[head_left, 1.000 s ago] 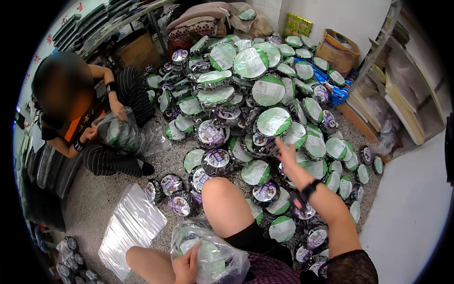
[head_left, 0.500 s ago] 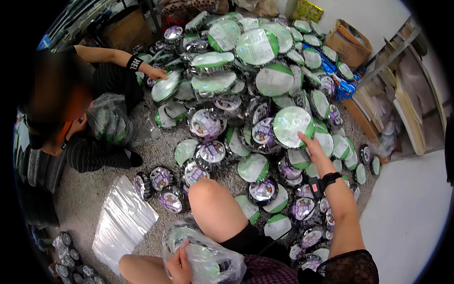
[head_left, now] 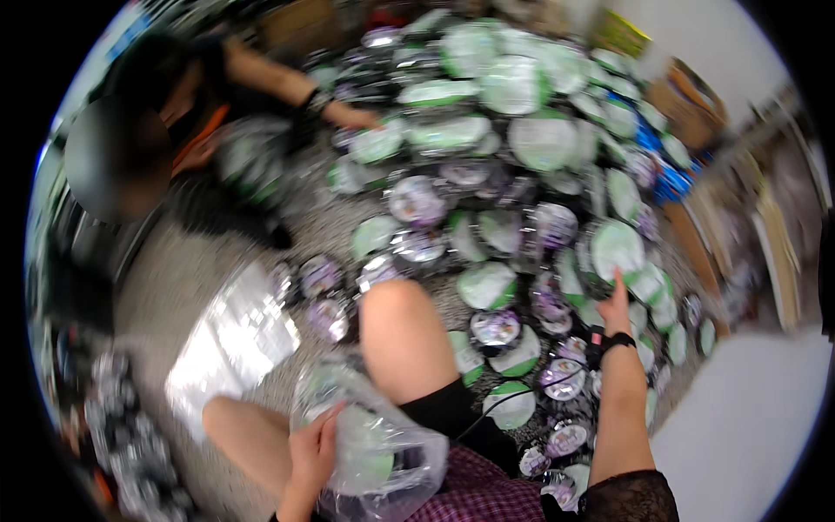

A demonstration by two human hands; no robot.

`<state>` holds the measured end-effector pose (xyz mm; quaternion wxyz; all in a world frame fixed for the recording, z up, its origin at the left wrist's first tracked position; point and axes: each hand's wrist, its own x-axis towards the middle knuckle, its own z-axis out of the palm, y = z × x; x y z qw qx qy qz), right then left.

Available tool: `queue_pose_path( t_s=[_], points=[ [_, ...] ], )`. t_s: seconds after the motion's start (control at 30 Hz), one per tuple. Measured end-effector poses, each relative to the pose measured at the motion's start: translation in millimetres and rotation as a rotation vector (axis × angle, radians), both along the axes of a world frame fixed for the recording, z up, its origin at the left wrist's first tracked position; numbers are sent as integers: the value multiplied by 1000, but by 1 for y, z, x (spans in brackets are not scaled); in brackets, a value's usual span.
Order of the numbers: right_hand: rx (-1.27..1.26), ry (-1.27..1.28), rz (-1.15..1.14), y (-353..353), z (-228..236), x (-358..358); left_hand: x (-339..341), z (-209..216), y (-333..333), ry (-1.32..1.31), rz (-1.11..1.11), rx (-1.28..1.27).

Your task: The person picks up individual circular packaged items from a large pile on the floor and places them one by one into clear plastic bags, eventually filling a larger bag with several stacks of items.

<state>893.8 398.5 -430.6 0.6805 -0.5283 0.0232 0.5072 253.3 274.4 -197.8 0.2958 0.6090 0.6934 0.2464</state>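
step in hand, as judged: collecting a round lidded bowl from the floor pile for bagging. the right hand (head_left: 616, 306) reaches out to the pile's right edge and its fingers touch the lower rim of a green-and-white lidded bowl (head_left: 616, 248); whether the grip has closed cannot be told, since the frame is blurred. the left hand (head_left: 311, 452) grasps the mouth of a clear plastic bag (head_left: 374, 452) that rests on the lap, beside the raised knee (head_left: 402, 335).

next move, as judged: a firm hold on the bowl's rim, a lift clear of the neighbouring bowls, and the bag mouth held wide.

containers: the bag holds at least one green-lidded bowl; more cannot be counted. the floor (head_left: 187, 278) carries a heap of bowls (head_left: 513, 148), green-lidded and purple-labelled. a flat stack of clear bags (head_left: 233, 335) lies near the heap's lower left edge. a co-worker's hand (head_left: 355, 116) touches the heap's upper left edge.
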Motion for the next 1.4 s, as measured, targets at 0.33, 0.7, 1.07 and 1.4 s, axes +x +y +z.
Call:
queue_pose_path(
  t_s=[0.33, 0.7, 1.07, 1.4],
  points=[
    [805, 154, 710, -57, 281, -240, -58, 138, -77, -1304, 308, -200],
    [1334, -1605, 1738, -221, 442, -490, -138, 237, -199, -409, 226, 15],
    [-118, -102, 1636, -251, 301, -500, -48, 180, -260, -697, -380, 194],
    [1383, -2059, 1669, -155, 420, -495, -149, 214, -184, -1422, 427, -21]
  ],
)
